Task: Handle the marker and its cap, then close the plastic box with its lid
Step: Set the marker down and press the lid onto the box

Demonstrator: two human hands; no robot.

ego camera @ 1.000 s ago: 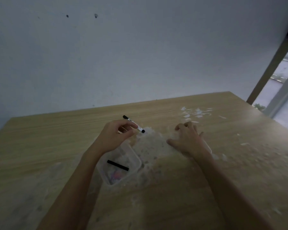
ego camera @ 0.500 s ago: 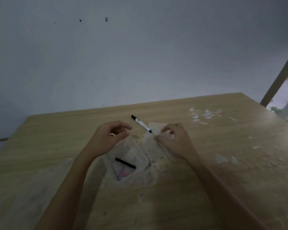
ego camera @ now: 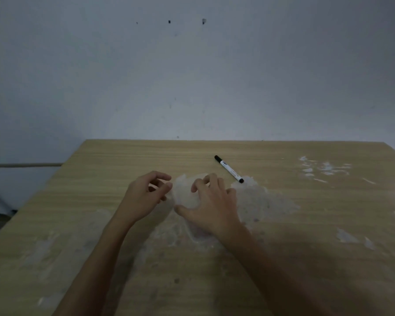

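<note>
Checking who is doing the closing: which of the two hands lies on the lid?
The right hand: its fingers are spread over the clear lid, pressing down. The left hand is curled just beside the lid's left edge, not on top.

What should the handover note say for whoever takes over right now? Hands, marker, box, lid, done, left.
Left hand: curled beside the lid's left edge, fingertips at it; grip unclear.
Right hand: spread on top of the translucent lid, pressing or positioning it.
Plastic box: hidden beneath the lid and right hand; only a faint outline shows.
Marker: capped, lying on the wooden table behind and to the right of the hands, outside the box.
Done: marker capped and set down; lid brought over the box.
Left: confirm the lid is seated all round and press it shut. Whether it has latched cannot be seen.
</note>
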